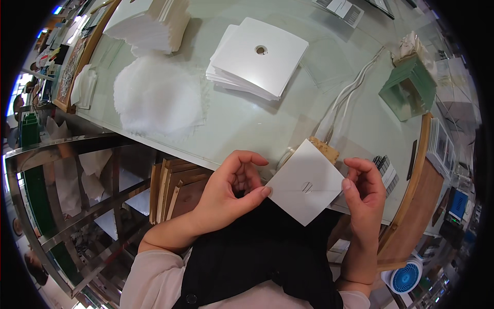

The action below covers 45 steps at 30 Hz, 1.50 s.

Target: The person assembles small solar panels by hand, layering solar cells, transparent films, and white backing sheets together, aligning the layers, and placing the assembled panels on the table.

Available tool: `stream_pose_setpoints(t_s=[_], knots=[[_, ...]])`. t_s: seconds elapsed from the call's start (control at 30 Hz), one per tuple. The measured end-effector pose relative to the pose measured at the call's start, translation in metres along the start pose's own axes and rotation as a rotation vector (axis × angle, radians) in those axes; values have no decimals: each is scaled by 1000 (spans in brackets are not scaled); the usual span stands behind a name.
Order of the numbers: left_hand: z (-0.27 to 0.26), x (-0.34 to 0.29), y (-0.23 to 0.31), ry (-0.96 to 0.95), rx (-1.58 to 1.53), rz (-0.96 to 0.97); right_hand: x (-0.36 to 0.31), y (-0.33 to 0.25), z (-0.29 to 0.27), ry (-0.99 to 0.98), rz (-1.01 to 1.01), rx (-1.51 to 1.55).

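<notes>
In the head view, my only feed, a thin, flat, matte white square panel (301, 172) is raised between both hands at the near edge of the pale greenish, smooth-topped desk (242, 129), one corner pointing toward the body. The bare left hand (224, 190) holds its left corner, the thumb tip on the face and the fingers curled. The bare right hand (368, 198) holds the opposite corner the same way, in a narrow grip.

I judge the panel light, since mere corner contact seems enough to carry it. It looks flat and unbent across that span, so I read it as fairly stiff. The picture is too coarse for me to tell card from thin coated plate, so I would treat the corners as easily dented or chipped. The even face may slip a little under dry thumbs. I favour opposite edges or corners, with fingertips backing it from behind and the small round striped mark in its middle left untouched.

Beyond it sits a loose stack of larger white square sheets with a round hole on top (257, 72); left of that spreads a soft, fluffy-edged white pile (157, 95), which looks far limper.
</notes>
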<state>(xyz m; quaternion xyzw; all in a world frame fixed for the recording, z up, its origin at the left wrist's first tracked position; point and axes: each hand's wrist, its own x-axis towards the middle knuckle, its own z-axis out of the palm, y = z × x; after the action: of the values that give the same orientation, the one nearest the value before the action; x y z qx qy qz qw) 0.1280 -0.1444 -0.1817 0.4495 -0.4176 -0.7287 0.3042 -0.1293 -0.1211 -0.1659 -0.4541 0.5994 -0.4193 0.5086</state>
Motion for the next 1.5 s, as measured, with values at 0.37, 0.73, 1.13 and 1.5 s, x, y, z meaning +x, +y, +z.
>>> stream_pose_setpoints(t_s=[0.37, 0.73, 1.13, 1.5], knots=[[-13, 12, -9, 24, 869, 866, 1, 7, -9, -43, -380, -482], [-17, 15, 12, -48, 956, 1248, 3, -4, -11, -54, -773, -370], [6, -14, 3, -176, -170, 82, -5, -18, -4, -75, 109, 454], [2, -14, -3, -250, -251, 99, -5, -10, -4, -70, 138, 477]])
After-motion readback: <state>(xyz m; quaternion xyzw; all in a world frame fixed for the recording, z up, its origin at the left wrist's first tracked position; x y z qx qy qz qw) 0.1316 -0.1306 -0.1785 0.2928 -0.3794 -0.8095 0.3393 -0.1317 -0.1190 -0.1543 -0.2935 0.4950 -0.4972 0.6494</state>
